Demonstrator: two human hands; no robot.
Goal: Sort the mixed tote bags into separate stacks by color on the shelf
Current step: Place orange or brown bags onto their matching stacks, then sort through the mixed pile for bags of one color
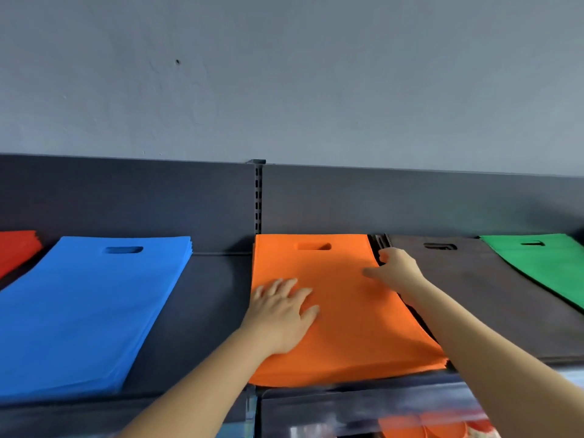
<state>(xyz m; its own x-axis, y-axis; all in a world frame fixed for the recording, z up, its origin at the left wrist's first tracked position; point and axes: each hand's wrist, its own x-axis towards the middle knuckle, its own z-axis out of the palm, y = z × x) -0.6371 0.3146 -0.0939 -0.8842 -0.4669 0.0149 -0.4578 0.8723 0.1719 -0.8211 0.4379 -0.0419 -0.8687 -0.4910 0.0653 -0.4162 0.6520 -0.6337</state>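
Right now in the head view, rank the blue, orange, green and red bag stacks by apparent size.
1. blue stack.
2. orange stack, close behind.
3. green stack, cut by the frame edge.
4. red stack, also cut off; their true sizes are unsure.

head cam, faces fwd, close above shelf (208,279)
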